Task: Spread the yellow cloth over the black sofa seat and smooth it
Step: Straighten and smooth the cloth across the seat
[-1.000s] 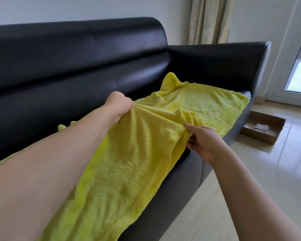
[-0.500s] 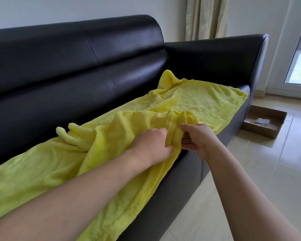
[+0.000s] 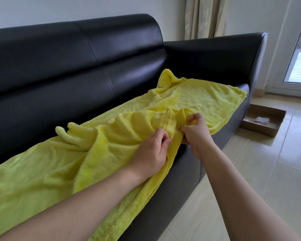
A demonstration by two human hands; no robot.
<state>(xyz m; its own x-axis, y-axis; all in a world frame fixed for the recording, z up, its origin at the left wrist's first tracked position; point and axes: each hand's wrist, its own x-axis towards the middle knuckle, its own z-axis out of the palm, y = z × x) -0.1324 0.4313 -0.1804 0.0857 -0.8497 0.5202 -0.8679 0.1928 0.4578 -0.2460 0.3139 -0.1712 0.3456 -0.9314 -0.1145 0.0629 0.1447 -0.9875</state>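
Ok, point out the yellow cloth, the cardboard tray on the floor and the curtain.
yellow cloth (image 3: 207,100): head view, flat far part lying on the seat.
cardboard tray (image 3: 261,130): head view, its near wall.
curtain (image 3: 204,16): head view, middle folds behind the sofa arm.

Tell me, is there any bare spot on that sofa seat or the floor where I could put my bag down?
The yellow cloth covers nearly the whole seat of the black sofa; only a bare strip shows at the far end by the armrest. Mid-seat is crowded: left hand and right hand pinch bunched folds. The tiled floor between sofa and cardboard tray is open.
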